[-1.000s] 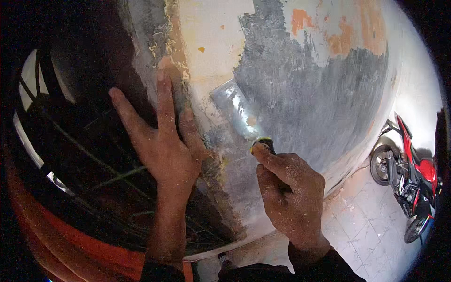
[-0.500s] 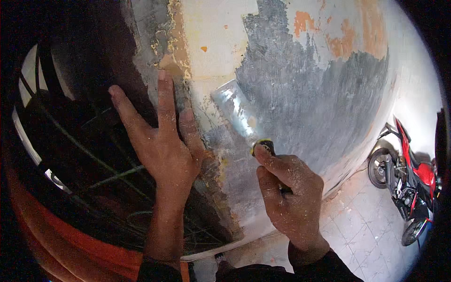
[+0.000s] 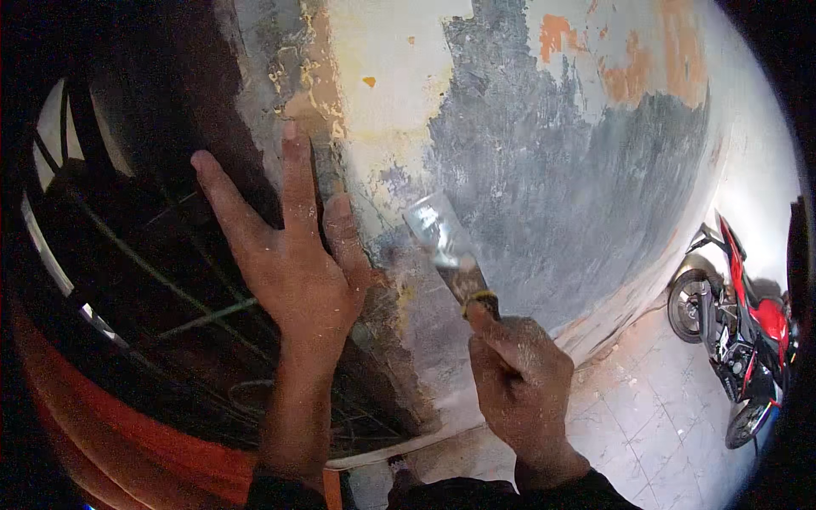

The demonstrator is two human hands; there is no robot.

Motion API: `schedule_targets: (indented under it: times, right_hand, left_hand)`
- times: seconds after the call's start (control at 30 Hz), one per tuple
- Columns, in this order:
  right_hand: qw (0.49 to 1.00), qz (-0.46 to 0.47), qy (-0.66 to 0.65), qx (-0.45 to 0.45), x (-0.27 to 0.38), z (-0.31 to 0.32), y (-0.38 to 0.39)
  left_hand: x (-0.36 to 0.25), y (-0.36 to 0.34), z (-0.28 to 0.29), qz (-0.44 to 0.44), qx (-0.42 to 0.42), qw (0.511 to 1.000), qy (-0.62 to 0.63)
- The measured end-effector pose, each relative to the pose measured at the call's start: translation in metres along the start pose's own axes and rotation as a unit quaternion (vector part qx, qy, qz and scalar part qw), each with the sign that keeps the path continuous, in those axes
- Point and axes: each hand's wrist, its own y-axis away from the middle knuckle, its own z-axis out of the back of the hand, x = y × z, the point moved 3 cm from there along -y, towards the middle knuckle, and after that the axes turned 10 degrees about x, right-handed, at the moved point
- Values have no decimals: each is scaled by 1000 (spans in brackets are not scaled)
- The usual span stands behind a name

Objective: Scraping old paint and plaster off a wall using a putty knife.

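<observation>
My right hand point(image 3: 520, 374) is closed around the handle of a putty knife point(image 3: 449, 246) with a flat metal blade and a dark handle with a yellow band. The blade points up and to the left, its tip at the wall point(image 3: 544, 187), where grey bared plaster meets pale flaking paint. To the left, my left hand point(image 3: 297, 263) is spread against the wall's edge beside a dark opening, holding nothing. Its fingers point upward along the chipped, yellowish corner strip point(image 3: 327, 93). Pale dust specks cover both hands.
A red and black motorcycle point(image 3: 739, 323) stands at the right on a pale tiled floor point(image 3: 629, 416). Dark metal bars point(image 3: 208, 316) cross the opening on the left. Orange-red cloth point(image 3: 161, 433) hangs at the lower left. Orange patches show high on the wall.
My right hand has drawn the putty knife downward along the wall, so its blade sits lower and the hand is nearer to me. My left hand has stayed nearly in place.
</observation>
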Motion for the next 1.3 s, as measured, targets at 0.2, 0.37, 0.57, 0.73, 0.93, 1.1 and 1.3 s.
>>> schedule_targets:
  times: [0.2, 0.37, 0.57, 0.73, 0.93, 1.1, 1.3]
  right_hand:
    - [999, 27, 35, -17, 10, 13, -35]
    - [1000, -2, 5, 28, 5, 3, -11]
    - [1000, 2, -2, 3, 2, 8, -20]
    - [999, 48, -5, -19, 1, 3, -21]
    - [1000, 3, -1, 7, -2, 6, -14]
    - [999, 27, -19, 0, 8, 5, -32]
    - [999, -11, -35, 18, -2, 7, -1]
  left_hand:
    - [-7, -3, -5, -2, 0, 1000, 11]
    - [2, 0, 0, 4, -3, 1000, 6]
    - [-8, -6, 4, -7, 2, 1000, -10]
    - [-3, -2, 0, 0, 5, 1000, 8]
    - [-8, -2, -4, -4, 4, 1000, 8]
    - [-2, -1, -1, 10, 19, 1000, 8]
    - [-4, -1, -2, 5, 24, 1000, 9]
